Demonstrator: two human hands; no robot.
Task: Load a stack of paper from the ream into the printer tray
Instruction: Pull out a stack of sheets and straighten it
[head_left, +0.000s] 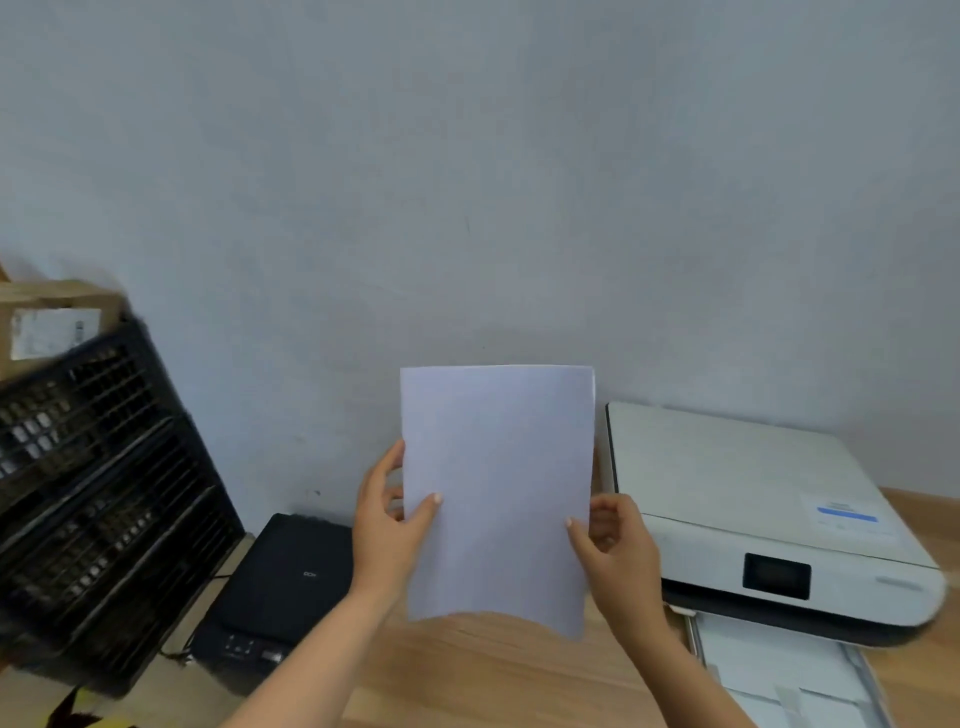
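Observation:
I hold a white stack of paper (497, 493) upright in front of me, its lower edge near the wooden table (467, 670). My left hand (387, 525) grips its left edge and my right hand (615, 545) grips its right edge. To the right stands a white printer (737, 499) with a closed lid and a small dark screen. Its paper tray (779, 675) is pulled out toward me and holds white sheets. The ream is not in view.
A black flat scanner (280, 587) lies left of the paper. Stacked black plastic crates (98, 499) stand at the far left with a cardboard box (47, 322) on top. A plain grey wall rises behind everything.

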